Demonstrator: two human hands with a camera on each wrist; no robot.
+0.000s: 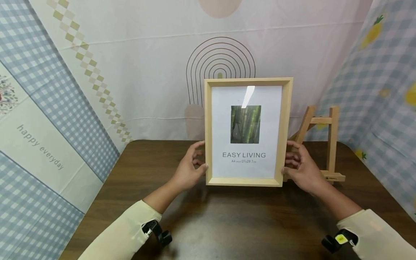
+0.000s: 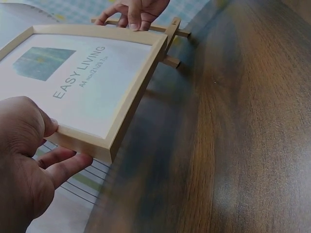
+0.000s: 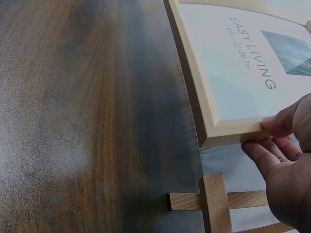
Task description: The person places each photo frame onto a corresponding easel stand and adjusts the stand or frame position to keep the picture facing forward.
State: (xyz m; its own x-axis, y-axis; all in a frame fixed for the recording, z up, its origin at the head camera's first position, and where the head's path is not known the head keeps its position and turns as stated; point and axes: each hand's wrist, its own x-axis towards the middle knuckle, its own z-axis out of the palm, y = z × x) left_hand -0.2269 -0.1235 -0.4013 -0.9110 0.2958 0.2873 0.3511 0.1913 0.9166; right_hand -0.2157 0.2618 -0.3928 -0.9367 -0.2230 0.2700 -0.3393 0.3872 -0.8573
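Observation:
A light wooden picture frame (image 1: 247, 182) stands nearly upright between both hands, its printed front turned to me. My left hand (image 1: 191, 166) grips its left side low down, the thumb on the front and the fingers at the edge and behind. On the opposite side my right hand (image 1: 302, 168) holds the frame the same way. In the left wrist view the frame (image 2: 129, 109) has its lower edge raised off the table. The right wrist view shows my right thumb on the face of the frame (image 3: 233, 130), with fingers underneath the side.
A small wooden easel (image 1: 332, 144) stands behind and to the right of the frame, close to my right hand. The dark wooden table (image 1: 156, 162) ends at a patterned cloth backdrop (image 1: 156, 83). Checked cloth (image 1: 360, 108) hangs along the right side.

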